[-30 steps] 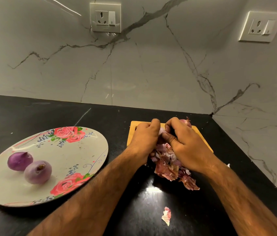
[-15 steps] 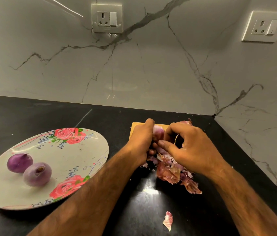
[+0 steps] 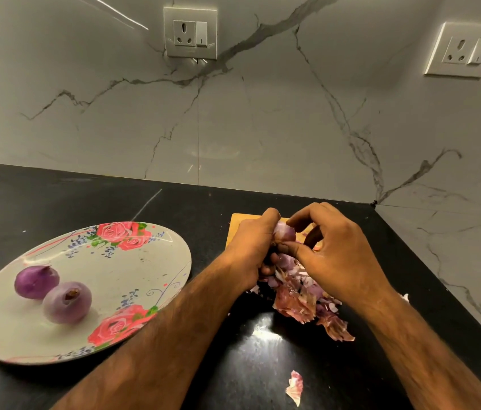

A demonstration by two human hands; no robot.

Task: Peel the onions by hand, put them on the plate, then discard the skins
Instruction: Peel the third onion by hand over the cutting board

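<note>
hands [image 3: 251, 250] re-gripped onion [image 3: 285, 233] | hide board [image 3: 237, 226] | skins [image 3: 295, 303] below | plate [image 3: 132, 270] left

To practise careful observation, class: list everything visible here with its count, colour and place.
counter: one, black, foreground
wall: one, white marble, behind counter
sockets: two, white, on wall
plate: one, white with pink roses, counter left
board: one, tan, counter, right of plate
peeled onions: two, purple, on plate
held onion: one, pale purple, over board
skin pile: one, reddish purple, counter, in front of board
loose skin: one, pink-white, counter, nearest camera
left hand: one, grips held onion
right hand: one, pinches held onion
</note>
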